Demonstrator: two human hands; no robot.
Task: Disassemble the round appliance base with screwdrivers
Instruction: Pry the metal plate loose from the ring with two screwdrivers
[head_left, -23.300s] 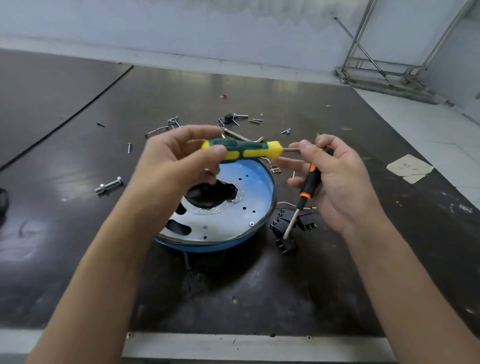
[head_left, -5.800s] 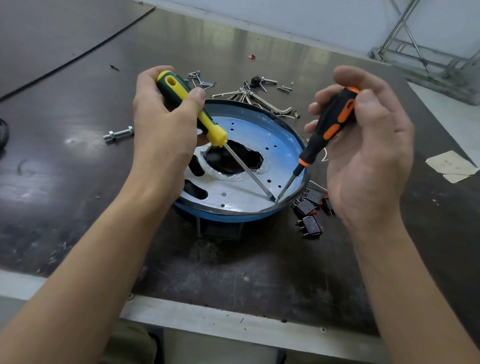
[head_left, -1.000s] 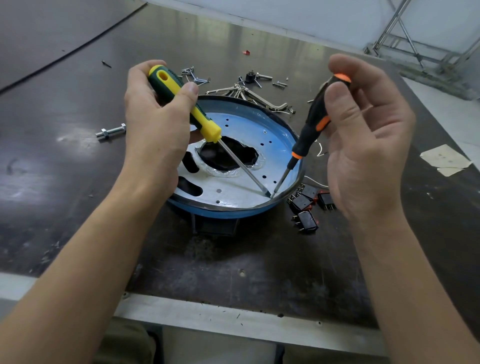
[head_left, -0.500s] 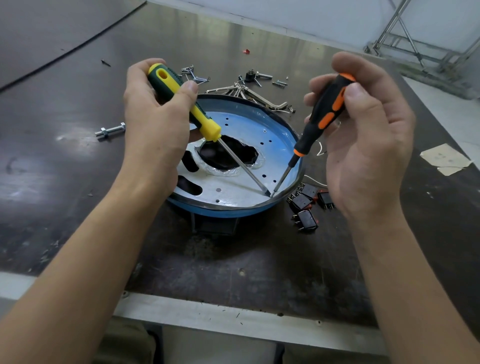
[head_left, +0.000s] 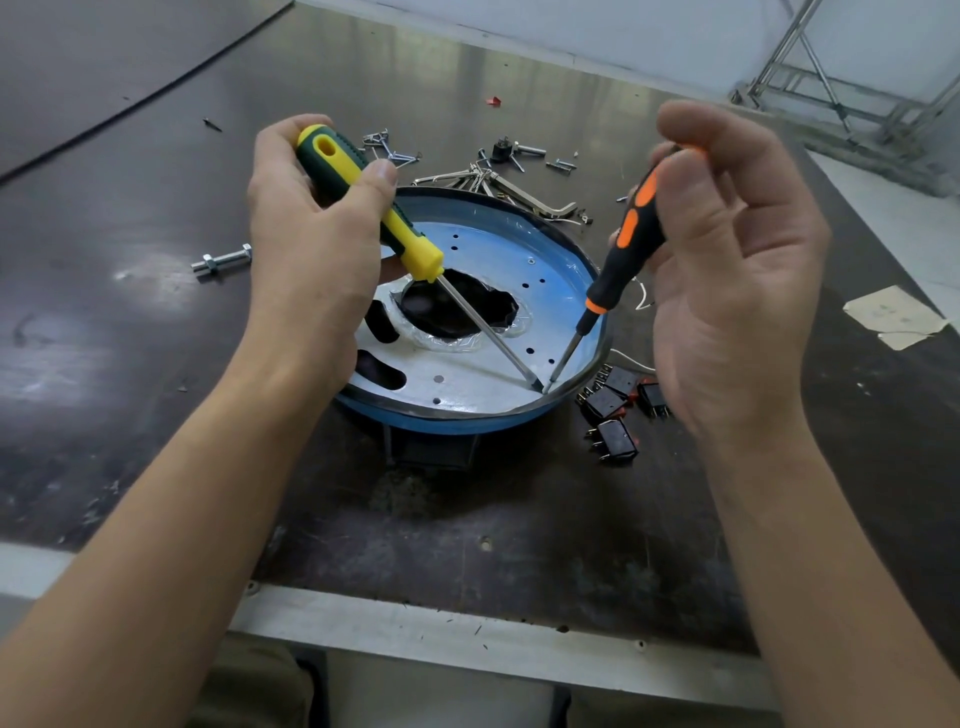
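Note:
The round blue appliance base (head_left: 467, 415) lies on the dark table with its silver perforated plate (head_left: 467, 374) facing up and a ragged dark hole in the middle. My left hand (head_left: 311, 249) grips a yellow-and-green screwdriver (head_left: 374, 208), shaft slanting down to the right. My right hand (head_left: 727, 270) pinches a black-and-orange screwdriver (head_left: 628, 244) near the top of its handle. Both tips meet at one spot by the plate's front-right rim.
Three black rocker switches (head_left: 613, 410) lie just right of the base. Loose screws, metal brackets (head_left: 498, 182) and a small black part sit behind it. A bolt (head_left: 221, 260) lies at the left, a paper scrap (head_left: 893, 317) at the right. The table's metal edge (head_left: 467, 634) runs near me.
My right hand's fingers have shifted on the black-and-orange handle, turning it. Both tips stay at the same spot on the plate. The left hand has barely moved.

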